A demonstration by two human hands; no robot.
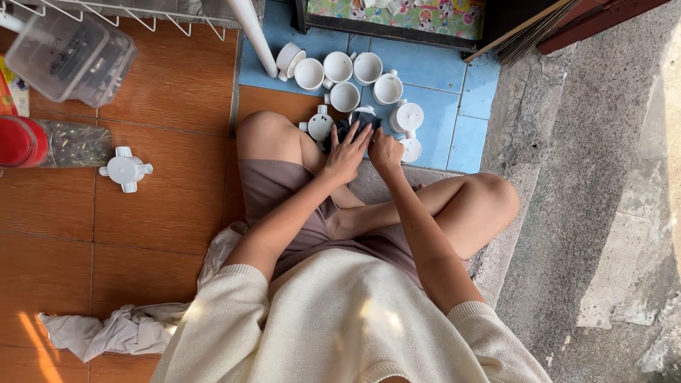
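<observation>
Both forearms reach forward over crossed legs. The left hand (346,152) lies flat, fingers spread, on a dark cloth (357,126); the right hand (385,151) curls beside it (grip unclear). White fittings (345,96) cluster beyond.

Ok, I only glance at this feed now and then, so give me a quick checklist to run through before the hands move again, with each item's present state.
1. Both hands in view: ok. The left hand and right hand lie side by side in front of the crossed legs.
2. Hands on the dark cloth: ok, fingertips rest on it.
3. Which white fitting the cloth covers: cannot tell, it is mostly hidden.
4. White round fittings grouped within reach on the blue tiles: ok.
5. Lone four-way white fitting: not ok, it lies apart on the brown tiles.
6. Firm grip: cannot tell.
</observation>
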